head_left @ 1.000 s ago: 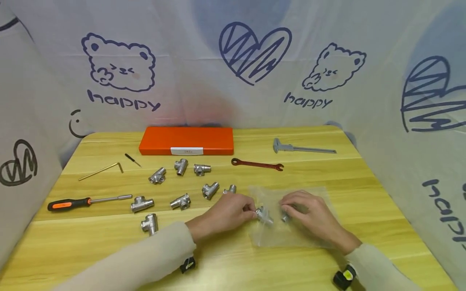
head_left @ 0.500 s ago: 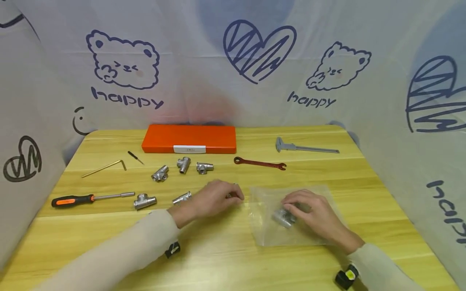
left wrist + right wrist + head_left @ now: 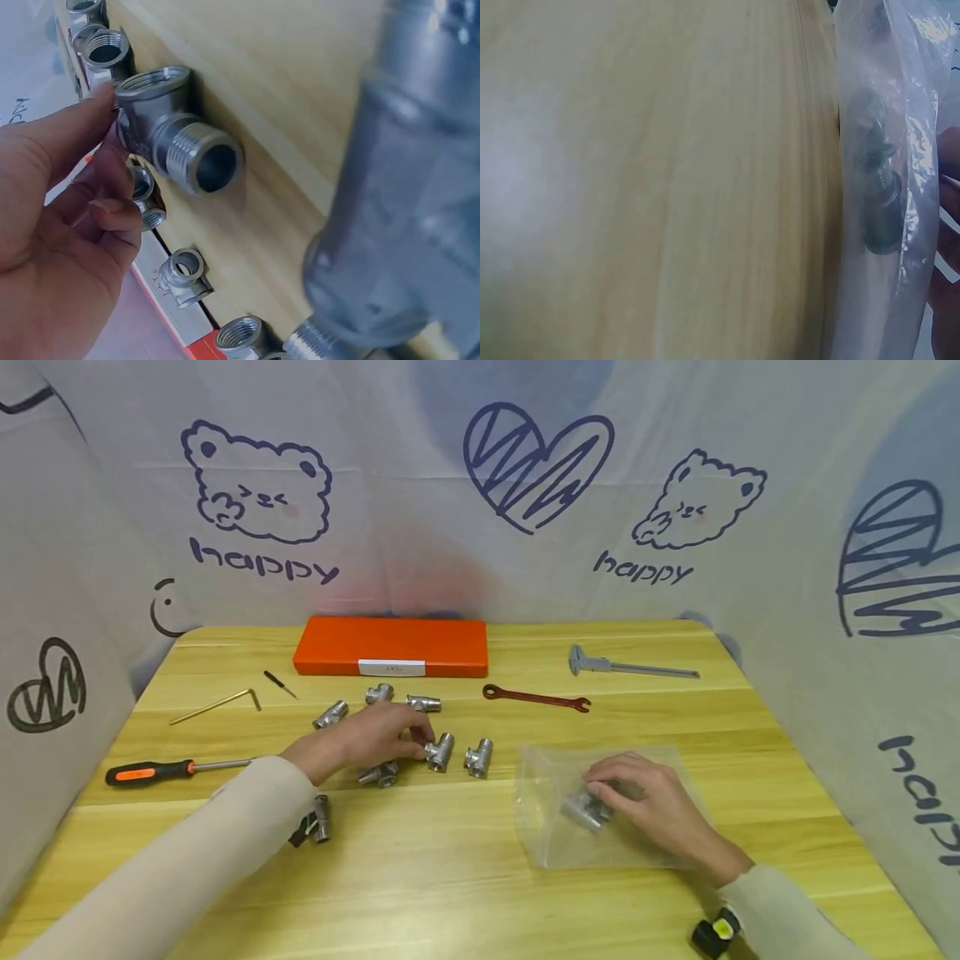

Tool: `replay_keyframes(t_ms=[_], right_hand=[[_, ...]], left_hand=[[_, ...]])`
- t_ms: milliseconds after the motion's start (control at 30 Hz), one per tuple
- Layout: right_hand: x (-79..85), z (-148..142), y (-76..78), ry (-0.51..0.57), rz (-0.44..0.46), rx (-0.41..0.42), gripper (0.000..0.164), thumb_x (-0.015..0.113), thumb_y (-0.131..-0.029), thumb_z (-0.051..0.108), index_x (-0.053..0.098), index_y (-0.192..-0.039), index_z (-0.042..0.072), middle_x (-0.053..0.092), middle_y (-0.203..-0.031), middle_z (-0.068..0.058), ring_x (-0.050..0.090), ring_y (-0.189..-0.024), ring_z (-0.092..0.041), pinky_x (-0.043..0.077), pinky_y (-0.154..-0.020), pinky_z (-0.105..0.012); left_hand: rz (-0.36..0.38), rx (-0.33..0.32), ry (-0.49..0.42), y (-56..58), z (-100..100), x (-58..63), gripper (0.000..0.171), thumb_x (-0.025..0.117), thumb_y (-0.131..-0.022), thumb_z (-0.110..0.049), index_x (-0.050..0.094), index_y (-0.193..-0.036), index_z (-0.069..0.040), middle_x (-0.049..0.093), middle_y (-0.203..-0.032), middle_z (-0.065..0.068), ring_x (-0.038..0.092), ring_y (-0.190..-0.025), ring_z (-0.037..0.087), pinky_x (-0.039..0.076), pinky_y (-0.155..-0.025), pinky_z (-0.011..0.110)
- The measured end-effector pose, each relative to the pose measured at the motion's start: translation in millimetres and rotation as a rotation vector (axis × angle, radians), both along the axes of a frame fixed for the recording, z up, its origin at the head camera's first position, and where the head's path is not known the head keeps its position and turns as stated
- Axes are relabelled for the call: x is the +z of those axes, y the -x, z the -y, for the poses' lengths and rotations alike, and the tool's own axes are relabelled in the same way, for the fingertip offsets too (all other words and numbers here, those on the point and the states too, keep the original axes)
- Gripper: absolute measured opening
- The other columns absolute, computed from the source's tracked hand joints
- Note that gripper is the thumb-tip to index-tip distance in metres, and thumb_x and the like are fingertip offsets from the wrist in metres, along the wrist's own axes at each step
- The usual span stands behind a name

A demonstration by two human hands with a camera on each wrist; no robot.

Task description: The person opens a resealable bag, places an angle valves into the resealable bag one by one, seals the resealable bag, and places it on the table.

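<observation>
With thumb and fingertips, my left hand (image 3: 375, 735) pinches the near side of a silvery metal pipe tee (image 3: 439, 752) that is still on the table. In the left wrist view, this tee's threaded end (image 3: 196, 157) points away from the fingers. To its right stands another pipe tee (image 3: 477, 758). My right hand (image 3: 637, 789) grips the upper film of a clear plastic bag (image 3: 543, 843) lying on the table. Metal fittings (image 3: 585, 810) show blurred through the film, in the right wrist view too. The right fingertips are partly hidden there.
Several more tees lie around the left hand, such as one tee (image 3: 330, 716). Behind are an orange case (image 3: 390, 643), a red-brown wrench (image 3: 536, 697) and a grey caliper (image 3: 633, 668). A screwdriver (image 3: 150, 773), hex key (image 3: 217, 706) and small black screwdriver (image 3: 279, 683) lie left.
The left hand has let go of a tee at the bag's mouth and moved left to another tee. That fitting has slid deeper into the bag. The right hand stays at the bag.
</observation>
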State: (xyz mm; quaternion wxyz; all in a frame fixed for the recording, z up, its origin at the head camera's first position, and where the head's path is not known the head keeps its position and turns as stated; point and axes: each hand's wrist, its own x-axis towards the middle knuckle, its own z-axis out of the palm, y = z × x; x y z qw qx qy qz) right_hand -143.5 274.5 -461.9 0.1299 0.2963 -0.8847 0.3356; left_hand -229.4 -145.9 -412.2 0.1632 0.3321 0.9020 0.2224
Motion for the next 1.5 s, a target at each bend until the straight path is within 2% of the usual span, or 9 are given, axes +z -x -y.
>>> replay_keyframes(t_ms=[400,633,867,1000,1133,1233,1333,1467,1500], right_hand=[[-1.4,-1,1.8,-0.005,-0.001,-0.006,0.017,0.084,-0.093,0.003,0.084,-0.104,0.016,0.082,-0.110,0.007,0.076,-0.108,-0.018,0.050,-0.103,-0.010],[-0.8,0,1.2,-0.013,0.005,-0.015,0.016,0.085,-0.093,0.006,0.085,-0.104,0.018,0.082,-0.111,0.008,0.076,-0.108,-0.018,0.051,-0.103,-0.013],[1.0,0,1.0,-0.006,0.003,-0.015,0.016,0.085,-0.093,0.006,0.084,-0.103,0.019,0.082,-0.110,0.009,0.076,-0.108,-0.017,0.052,-0.102,-0.014],[0.7,0,1.2,-0.011,-0.001,-0.014,0.016,0.084,-0.094,0.006,0.084,-0.104,0.019,0.082,-0.110,0.008,0.076,-0.107,-0.018,0.055,-0.101,-0.019],[0.8,0,1.2,-0.012,0.012,-0.016,0.016,0.084,-0.094,0.007,0.084,-0.105,0.019,0.082,-0.111,0.008,0.076,-0.108,-0.018,0.056,-0.102,-0.022],[0.9,0,1.3,-0.006,0.019,-0.020,0.016,0.084,-0.094,0.007,0.084,-0.105,0.019,0.082,-0.110,0.009,0.076,-0.109,-0.017,0.054,-0.102,-0.017],[0.7,0,1.7,-0.006,0.017,-0.017,0.017,0.084,-0.094,0.006,0.084,-0.105,0.020,0.082,-0.110,0.010,0.076,-0.108,-0.017,0.052,-0.102,-0.014],[0.1,-1,2.3,-0.002,0.014,-0.013,0.019,0.084,-0.094,0.005,0.085,-0.105,0.021,0.082,-0.109,0.010,0.076,-0.107,-0.016,0.052,-0.100,-0.012],[-0.1,-1,2.4,0.002,0.015,-0.013,0.019,0.084,-0.094,0.004,0.085,-0.105,0.021,0.082,-0.109,0.009,0.076,-0.107,-0.016,0.052,-0.100,-0.012]], left_hand=[[-0.035,-0.005,-0.044,-6.2,-3,-3.7,0.023,0.075,-0.105,-0.021,0.077,-0.124,-0.008,0.081,-0.115,0.003,0.074,-0.102,0.015,0.063,-0.095,0.039],[-0.016,-0.059,-0.142,-26.9,-23,0.4,0.024,0.076,-0.104,-0.020,0.077,-0.122,-0.006,0.082,-0.108,0.002,0.074,-0.095,0.007,0.062,-0.088,0.028],[0.021,-0.099,-0.211,-48.4,-60,3.4,0.021,0.078,-0.103,-0.020,0.078,-0.120,-0.008,0.082,-0.101,-0.002,0.070,-0.087,0.000,0.058,-0.080,0.020],[0.059,-0.112,-0.223,-56.1,-83,-7.5,0.020,0.079,-0.103,-0.022,0.078,-0.118,-0.009,0.082,-0.100,-0.002,0.070,-0.086,0.000,0.057,-0.081,0.020],[0.045,-0.141,-0.233,-59.6,-105,-20.3,0.018,0.078,-0.103,-0.020,0.078,-0.116,-0.008,0.083,-0.100,0.000,0.074,-0.088,0.001,0.058,-0.084,0.020],[0.000,-0.149,-0.237,-58.7,-124,-29.3,0.018,0.077,-0.103,-0.021,0.078,-0.115,-0.007,0.084,-0.099,0.001,0.075,-0.087,0.003,0.059,-0.082,0.020],[-0.075,-0.133,-0.237,-52.2,-143,-51.3,0.020,0.075,-0.105,-0.029,0.079,-0.114,-0.011,0.082,-0.094,-0.003,0.070,-0.079,0.002,0.056,-0.073,0.019],[-0.141,-0.124,-0.261,-43.5,-167,-78.5,0.025,0.069,-0.109,-0.036,0.079,-0.123,-0.018,0.082,-0.112,-0.007,0.068,-0.086,-0.003,0.055,-0.078,0.016],[-0.120,-0.126,-0.255,-44.6,-171,-74.9,0.027,0.068,-0.110,-0.035,0.079,-0.128,-0.018,0.081,-0.120,-0.006,0.069,-0.091,-0.002,0.056,-0.082,0.016]])
